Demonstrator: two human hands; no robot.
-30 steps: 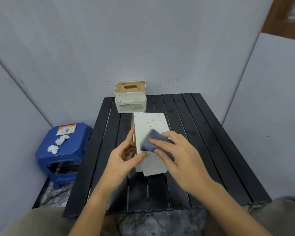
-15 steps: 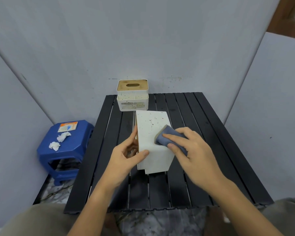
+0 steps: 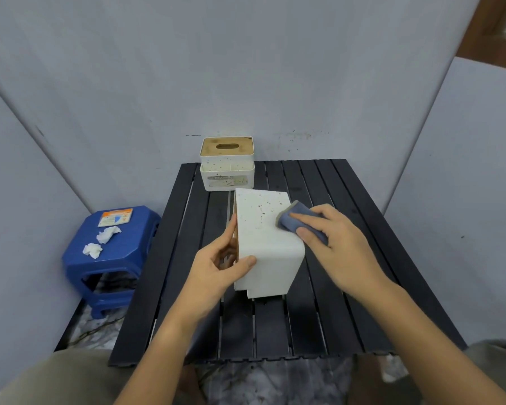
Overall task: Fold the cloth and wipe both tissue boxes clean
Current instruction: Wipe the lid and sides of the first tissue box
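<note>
A white speckled tissue box (image 3: 265,244) lies on its side in the middle of the black slatted table (image 3: 348,258). My left hand (image 3: 219,266) grips its left edge, thumb on the upper face. My right hand (image 3: 333,238) holds a folded blue-grey cloth (image 3: 297,222) and presses it onto the box's right upper edge. Dark specks dot the far part of the upper face. A second tissue box (image 3: 228,165), white with a wooden slotted lid, stands upright at the table's far edge.
A blue plastic stool (image 3: 111,255) stands left of the table, with two crumpled white tissues (image 3: 100,242) and a small orange-and-white packet (image 3: 116,217) on it. Grey panels enclose the table on three sides. My knees are at the near edge.
My right hand has slid the cloth from the left middle of the box's upper face to its right edge and a little farther away. My left hand keeps its hold.
</note>
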